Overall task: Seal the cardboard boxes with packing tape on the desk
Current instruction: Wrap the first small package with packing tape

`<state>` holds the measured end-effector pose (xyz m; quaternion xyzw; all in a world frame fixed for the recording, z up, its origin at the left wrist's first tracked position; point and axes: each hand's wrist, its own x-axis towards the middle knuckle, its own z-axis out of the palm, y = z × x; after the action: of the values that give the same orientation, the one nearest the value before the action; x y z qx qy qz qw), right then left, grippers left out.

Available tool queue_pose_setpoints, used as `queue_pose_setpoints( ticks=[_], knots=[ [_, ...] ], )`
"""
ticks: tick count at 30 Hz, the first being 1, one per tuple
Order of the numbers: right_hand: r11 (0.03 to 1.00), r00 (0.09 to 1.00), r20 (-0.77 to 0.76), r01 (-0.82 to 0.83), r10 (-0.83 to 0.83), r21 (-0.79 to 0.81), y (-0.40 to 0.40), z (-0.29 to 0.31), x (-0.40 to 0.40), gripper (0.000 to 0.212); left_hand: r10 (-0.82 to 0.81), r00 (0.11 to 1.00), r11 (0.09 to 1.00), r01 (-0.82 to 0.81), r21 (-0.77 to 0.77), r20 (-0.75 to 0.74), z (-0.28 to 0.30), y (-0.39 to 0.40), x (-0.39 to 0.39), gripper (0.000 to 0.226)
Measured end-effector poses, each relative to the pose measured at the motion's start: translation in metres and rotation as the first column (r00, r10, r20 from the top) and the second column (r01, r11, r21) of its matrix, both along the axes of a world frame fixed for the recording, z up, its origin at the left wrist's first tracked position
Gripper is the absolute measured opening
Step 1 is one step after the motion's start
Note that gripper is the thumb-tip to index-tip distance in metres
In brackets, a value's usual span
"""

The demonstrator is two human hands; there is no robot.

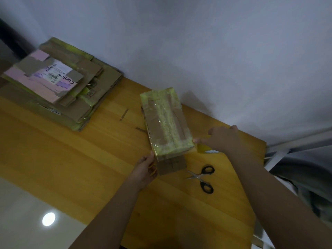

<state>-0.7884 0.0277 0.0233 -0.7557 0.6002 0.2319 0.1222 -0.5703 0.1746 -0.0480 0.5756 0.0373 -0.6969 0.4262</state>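
A narrow cardboard box stands on the wooden desk, wrapped in yellowish clear packing tape along its top and ends. My left hand touches the box's near left corner, fingers against the tape edge. My right hand is at the near right corner, its fingers curled around a yellow tape roll that is mostly hidden under the hand. One fingertip touches the box's corner.
Black-handled scissors lie on the desk just right of the box's near end. A stack of flattened and taped cardboard boxes fills the far left. The white wall runs behind; the desk's right edge is close to my right hand.
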Motion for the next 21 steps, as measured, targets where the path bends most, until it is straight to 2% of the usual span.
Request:
queue_pose_setpoints(
  ticks=[2, 4, 5, 6, 7, 8, 9, 10, 11, 12, 14, 15, 16, 18, 20, 21],
  knots=[
    [1.0, 1.0, -0.002, -0.003, 0.003, 0.007, 0.0, 0.0, 0.0, 0.089, -0.013, 0.999, 0.999, 0.014, 0.042, -0.04, -0.004, 0.001, 0.002, 0.025],
    [1.0, 1.0, -0.011, -0.006, 0.006, 0.014, -0.001, 0.001, 0.001, 0.09, -0.07, 0.997, 0.995, 0.068, 0.074, 0.025, -0.005, 0.001, 0.005, 0.023],
    [1.0, 1.0, -0.01, -0.008, 0.008, 0.012, -0.001, 0.002, 0.001, 0.09, -0.131, 0.981, 0.99, 0.121, 0.076, 0.142, -0.005, 0.001, 0.006, 0.022],
    [1.0, 1.0, -0.01, -0.008, 0.008, 0.01, -0.002, 0.002, 0.001, 0.089, -0.183, 0.924, 0.983, 0.166, 0.08, 0.336, -0.005, 0.002, 0.008, 0.021],
    [1.0, 1.0, -0.012, -0.008, 0.008, 0.01, -0.003, 0.001, 0.001, 0.089, -0.167, 0.829, 0.986, 0.154, 0.07, 0.534, -0.008, 0.003, 0.01, 0.02],
    [1.0, 1.0, -0.016, -0.008, 0.008, 0.01, -0.004, 0.0, 0.001, 0.088, -0.078, 0.75, 0.995, 0.104, -0.001, 0.657, -0.005, 0.004, 0.01, 0.017],
    [1.0, 1.0, -0.016, -0.007, 0.007, 0.006, -0.005, -0.001, 0.001, 0.088, 0.022, 0.726, 0.992, 0.068, -0.104, 0.688, 0.001, 0.004, 0.009, 0.014],
    [1.0, 1.0, -0.012, -0.007, 0.007, -0.003, -0.005, -0.003, 0.0, 0.088, 0.072, 0.749, 0.981, 0.066, -0.182, 0.659, 0.009, 0.002, 0.006, 0.013],
    [1.0, 1.0, 0.0, -0.003, 0.003, -0.006, -0.006, -0.005, -0.001, 0.089, 0.044, 0.776, 0.974, 0.106, -0.199, 0.629, 0.013, -0.001, 0.003, 0.017],
    [1.0, 1.0, 0.018, 0.005, -0.005, -0.005, -0.006, -0.006, -0.001, 0.089, -0.038, 0.799, 0.969, 0.175, -0.172, 0.6, 0.017, -0.006, 0.0, 0.022],
    [1.0, 0.999, 0.04, 0.019, -0.019, 0.011, -0.006, -0.008, -0.003, 0.089, -0.289, 0.723, 0.928, 0.372, -0.002, 0.628, 0.017, -0.01, -0.002, 0.031],
    [1.0, 0.999, 0.04, 0.014, -0.015, 0.013, -0.006, -0.008, -0.005, 0.09, -0.344, 0.606, 0.9, 0.43, 0.069, 0.717, 0.017, -0.01, -0.001, 0.034],
    [1.0, 0.999, 0.037, 0.005, -0.005, 0.009, -0.006, -0.009, -0.005, 0.092, -0.297, 0.45, 0.896, 0.437, 0.082, 0.842, 0.018, -0.011, -0.001, 0.038],
    [1.0, 0.999, 0.04, -0.012, 0.012, -0.005, -0.008, -0.011, -0.007, 0.096, -0.042, 0.127, 0.865, 0.5, -0.028, 0.991, 0.028, -0.021, -0.008, 0.045],
    [1.0, 0.999, 0.05, -0.015, 0.015, 0.0, -0.011, -0.014, -0.009, 0.097, 0.077, -0.042, 0.731, 0.682, -0.028, 0.996, 0.032, -0.046, -0.021, 0.049],
    [1.0, 0.998, 0.056, -0.012, 0.011, 0.008, -0.012, -0.016, -0.009, 0.096, 0.084, -0.128, 0.635, 0.771, 0.046, 0.988, 0.028, -0.061, -0.026, 0.052]
  ],
)
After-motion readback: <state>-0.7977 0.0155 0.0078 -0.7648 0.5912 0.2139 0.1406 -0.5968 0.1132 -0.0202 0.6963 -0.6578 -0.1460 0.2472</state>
